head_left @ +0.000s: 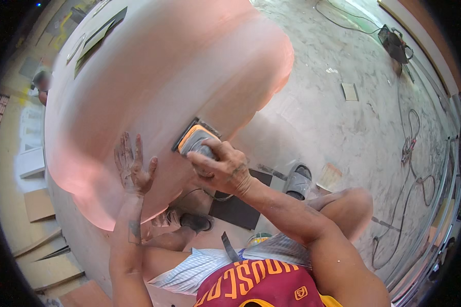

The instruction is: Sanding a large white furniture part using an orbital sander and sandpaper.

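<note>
A large, rounded form (164, 66), pale pink and dusty, rises in front of me. My right hand (225, 165) is wrapped round an orange and grey palm sander (193, 138), whose dark pad lies against the form's near side. To its left, my left hand (134, 166) rests with fingers spread on the same surface. White dust coats both hands. Dark, thin sheets (100, 43) lie on the form at the far left. Below my right wrist, a black flat sheet (235, 212) is on the floor, partly hidden by my arm.
Cables (409, 148) run across the dusty floor on the right. A dark power tool or bag (393, 45) stands farther back, beyond a small square sheet (350, 91). Several boards (38, 204) lie along the left. Part of another person (42, 82) shows behind the form.
</note>
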A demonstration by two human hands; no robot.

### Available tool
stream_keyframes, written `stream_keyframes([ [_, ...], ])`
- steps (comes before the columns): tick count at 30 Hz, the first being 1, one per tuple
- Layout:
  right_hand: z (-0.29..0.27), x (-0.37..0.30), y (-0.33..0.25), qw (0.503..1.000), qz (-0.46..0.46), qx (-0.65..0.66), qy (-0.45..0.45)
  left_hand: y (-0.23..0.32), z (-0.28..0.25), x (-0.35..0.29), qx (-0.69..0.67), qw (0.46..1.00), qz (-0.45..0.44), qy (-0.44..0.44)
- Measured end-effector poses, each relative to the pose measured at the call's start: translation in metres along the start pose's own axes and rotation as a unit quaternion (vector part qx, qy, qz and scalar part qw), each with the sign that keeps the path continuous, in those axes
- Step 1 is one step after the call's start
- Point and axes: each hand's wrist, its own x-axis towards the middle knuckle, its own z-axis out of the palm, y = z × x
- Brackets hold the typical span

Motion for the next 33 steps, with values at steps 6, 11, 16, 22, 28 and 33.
stream_keyframes([
  [6,-0.014,0.040,0.040,0.991,0.001,-0.068,0.112,-0.002,0.001,-0.001,-0.003,1.000,-0.003,-0.011],
  [11,-0.059,0.091,0.097,0.952,0.216,-0.004,0.218,-0.001,0.003,-0.002,0.006,1.000,-0.012,-0.010],
  [16,-0.051,0.081,0.086,0.946,0.242,-0.029,0.214,-0.001,0.007,-0.002,-0.006,1.000,-0.011,0.001],
  [22,0.005,0.014,0.005,0.996,0.033,-0.017,0.087,0.001,0.005,-0.001,-0.003,1.000,-0.011,0.001],
  [28,0.001,0.009,0.007,0.999,-0.037,-0.003,0.030,0.000,0.003,-0.001,0.002,1.000,-0.022,-0.018],
  [33,-0.033,0.056,0.061,0.982,0.119,-0.052,0.138,0.000,0.005,-0.003,0.001,1.000,-0.018,-0.009],
])
